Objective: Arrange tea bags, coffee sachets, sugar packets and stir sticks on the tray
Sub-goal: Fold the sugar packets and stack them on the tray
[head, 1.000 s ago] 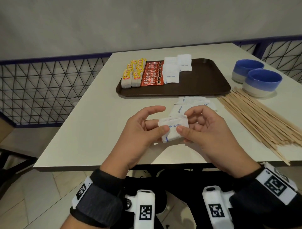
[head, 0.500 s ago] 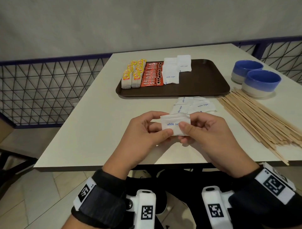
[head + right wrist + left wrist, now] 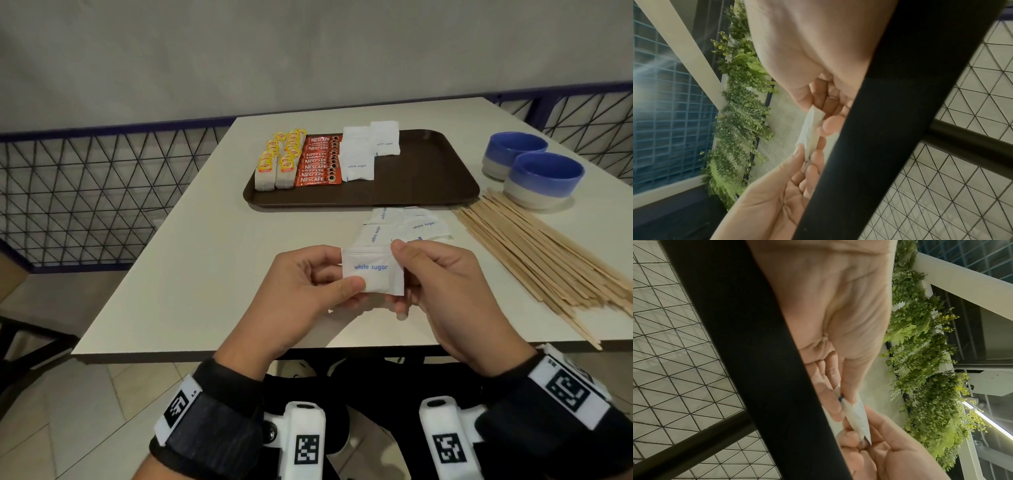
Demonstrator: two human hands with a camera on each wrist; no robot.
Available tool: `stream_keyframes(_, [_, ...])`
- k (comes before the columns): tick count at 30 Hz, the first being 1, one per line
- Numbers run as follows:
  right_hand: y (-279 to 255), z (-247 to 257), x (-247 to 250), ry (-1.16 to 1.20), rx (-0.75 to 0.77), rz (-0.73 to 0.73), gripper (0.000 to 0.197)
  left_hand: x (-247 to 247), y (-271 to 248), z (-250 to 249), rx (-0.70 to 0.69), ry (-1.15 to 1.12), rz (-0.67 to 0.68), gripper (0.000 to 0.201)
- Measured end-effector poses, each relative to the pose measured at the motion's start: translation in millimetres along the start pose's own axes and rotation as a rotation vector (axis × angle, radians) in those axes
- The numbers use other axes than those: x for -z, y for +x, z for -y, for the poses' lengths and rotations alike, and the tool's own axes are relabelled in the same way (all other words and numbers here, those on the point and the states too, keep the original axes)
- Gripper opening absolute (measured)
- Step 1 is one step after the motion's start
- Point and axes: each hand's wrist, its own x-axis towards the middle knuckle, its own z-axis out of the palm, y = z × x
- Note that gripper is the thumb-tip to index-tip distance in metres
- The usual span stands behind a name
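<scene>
On the tray [image 3: 428, 185], tea bags [image 3: 279, 161] lie left of coffee sachets [image 3: 318, 161], sugar packets [image 3: 366, 150] right of them.

Brown tray [image 3: 428, 178], red coffee sachets [image 3: 318, 161], yellow-tagged tea bags [image 3: 275, 164], white blue-lettered sugar packet [image 3: 371, 272], blue-and-grey bowls [image 3: 544, 180].

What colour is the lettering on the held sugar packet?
Blue on the white sugar packet, clearest in the head view.

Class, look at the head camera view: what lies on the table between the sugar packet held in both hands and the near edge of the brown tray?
In the head view, loose sugar packets lie on the table between the held packet and the tray.
</scene>
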Motion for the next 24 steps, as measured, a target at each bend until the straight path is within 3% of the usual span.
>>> stream_keyframes(5, [-2, -2, 2, -0.112, 0.083, 0.032, 0.006, -1, 0, -1, 0.01, -0.013, -0.027, 0.019])
stream_keyframes(10, [0, 12, 8, -0.249, -0.021, 0.138, 0.007, -2, -2, -3, 0.025, -0.006, -0.032, 0.021])
stream_keyframes(15, [33, 74, 27, -0.474, -0.089, 0.285, 0.009, -1, 0, 3, -0.002, -0.123, -0.117, 0.017])
stream_keyframes(19, [114, 120, 42, -0.539, -0.138, 0.17, 0.018, -1, -1, 1, -0.021, -0.06, -0.139, 0.012])
stream_keyframes(24, [222, 106, 49, -0.717, -0.209, -0.034, 0.026, 0, 2, 1, -0.014, -0.092, -0.142, 0.008])
